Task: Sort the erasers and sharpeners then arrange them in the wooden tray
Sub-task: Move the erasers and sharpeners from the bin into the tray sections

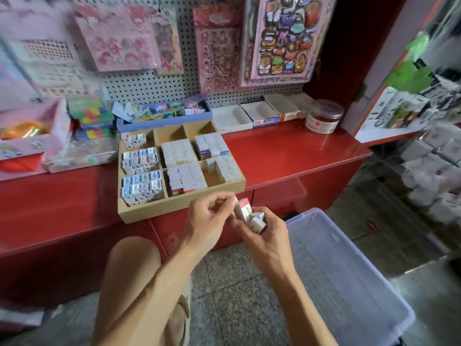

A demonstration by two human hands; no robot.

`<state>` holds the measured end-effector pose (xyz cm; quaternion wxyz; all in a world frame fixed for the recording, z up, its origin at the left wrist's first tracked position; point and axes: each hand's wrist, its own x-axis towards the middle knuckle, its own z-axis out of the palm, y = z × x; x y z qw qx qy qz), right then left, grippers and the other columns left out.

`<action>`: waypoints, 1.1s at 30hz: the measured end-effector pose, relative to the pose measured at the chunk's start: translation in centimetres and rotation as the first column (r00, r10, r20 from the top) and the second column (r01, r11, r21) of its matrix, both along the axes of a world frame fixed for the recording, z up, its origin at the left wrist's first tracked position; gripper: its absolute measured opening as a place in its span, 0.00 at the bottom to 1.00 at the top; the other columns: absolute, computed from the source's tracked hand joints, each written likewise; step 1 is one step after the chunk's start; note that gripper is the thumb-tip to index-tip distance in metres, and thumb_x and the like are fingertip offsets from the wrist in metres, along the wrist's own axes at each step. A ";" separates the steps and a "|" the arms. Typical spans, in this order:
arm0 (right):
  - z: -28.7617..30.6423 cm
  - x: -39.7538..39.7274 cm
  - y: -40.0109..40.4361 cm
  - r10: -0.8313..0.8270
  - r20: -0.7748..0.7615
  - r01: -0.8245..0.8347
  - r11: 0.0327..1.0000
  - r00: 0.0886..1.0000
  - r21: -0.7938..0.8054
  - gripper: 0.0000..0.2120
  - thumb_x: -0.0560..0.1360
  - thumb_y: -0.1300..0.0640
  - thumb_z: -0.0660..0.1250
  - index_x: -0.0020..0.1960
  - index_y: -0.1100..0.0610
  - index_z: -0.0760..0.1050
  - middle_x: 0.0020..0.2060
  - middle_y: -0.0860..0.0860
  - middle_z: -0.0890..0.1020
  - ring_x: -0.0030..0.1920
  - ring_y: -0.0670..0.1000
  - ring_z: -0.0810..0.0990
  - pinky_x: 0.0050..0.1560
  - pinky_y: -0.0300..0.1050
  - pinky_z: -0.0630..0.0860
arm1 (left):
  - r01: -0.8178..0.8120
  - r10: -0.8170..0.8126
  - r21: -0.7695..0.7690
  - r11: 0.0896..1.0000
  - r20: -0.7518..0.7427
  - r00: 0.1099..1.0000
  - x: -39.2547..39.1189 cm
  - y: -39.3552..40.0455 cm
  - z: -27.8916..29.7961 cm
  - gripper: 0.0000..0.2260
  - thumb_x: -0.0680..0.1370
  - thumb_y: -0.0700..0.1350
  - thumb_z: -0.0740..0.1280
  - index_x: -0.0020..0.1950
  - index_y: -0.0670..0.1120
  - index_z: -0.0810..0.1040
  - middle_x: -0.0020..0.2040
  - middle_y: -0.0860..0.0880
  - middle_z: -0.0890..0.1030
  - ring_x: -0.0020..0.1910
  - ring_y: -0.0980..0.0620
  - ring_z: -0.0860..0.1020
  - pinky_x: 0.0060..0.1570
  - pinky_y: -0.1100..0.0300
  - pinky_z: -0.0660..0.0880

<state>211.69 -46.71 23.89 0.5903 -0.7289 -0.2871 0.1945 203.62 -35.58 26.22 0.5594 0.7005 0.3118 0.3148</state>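
Below the wooden tray (174, 208) on the red desk (287, 156), the right hand (264, 236) clutches several small boxed erasers (252, 217); the left hand's (207, 221) grip pinches one.

Matt wooden tray (174, 208) (glossy red counter (287, 151))

Wooden tray (174, 211) on counter (287, 156); bin (349, 270) right, below.

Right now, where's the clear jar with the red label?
The clear jar stands at the red counter's back right, beside the white boxes, right of the wooden tray.
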 end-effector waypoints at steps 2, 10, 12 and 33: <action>0.6 0.0 1.3 0.039 -0.166 -0.027 0.997 0.985 0.075 0.09 0.72 0.54 0.78 0.46 0.55 0.79 0.28 0.44 0.77 0.29 0.44 0.71 0.30 0.39 0.68 | -0.027 0.027 -0.012 1.000 -0.019 0.999 -0.6 1.7 0.2 0.06 0.77 0.39 0.70 0.47 0.49 0.85 0.41 0.53 0.85 0.41 0.60 0.81 0.41 0.69 0.75; 1.3 0.8 4.8 0.091 -0.403 -0.039 0.990 0.911 0.134 0.08 0.77 0.60 0.71 0.53 0.63 0.79 0.30 0.54 0.67 0.27 0.48 0.62 0.25 0.39 0.61 | -0.050 0.048 -0.252 0.966 -0.012 0.999 -2.6 7.5 1.4 0.08 0.73 0.34 0.73 0.48 0.46 0.84 0.45 0.42 0.85 0.42 0.51 0.85 0.41 0.59 0.82; 1.3 0.8 5.6 0.151 -0.461 -0.062 0.977 0.874 0.203 0.06 0.77 0.58 0.71 0.50 0.60 0.80 0.29 0.54 0.63 0.26 0.48 0.60 0.24 0.40 0.57 | -0.069 0.055 -0.211 0.975 -0.073 0.996 -2.8 8.8 1.2 0.13 0.71 0.33 0.74 0.46 0.52 0.84 0.44 0.47 0.86 0.44 0.49 0.85 0.45 0.55 0.82; 1.5 1.7 13.2 0.070 -0.446 -0.022 0.993 0.892 0.112 0.07 0.78 0.58 0.70 0.56 0.53 0.81 0.33 0.50 0.81 0.28 0.46 0.70 0.26 0.37 0.66 | 0.011 0.294 0.480 0.877 -0.555 0.778 -1.9 22.5 3.0 0.10 0.69 0.38 0.76 0.49 0.42 0.85 0.50 0.45 0.84 0.48 0.47 0.80 0.50 0.55 0.76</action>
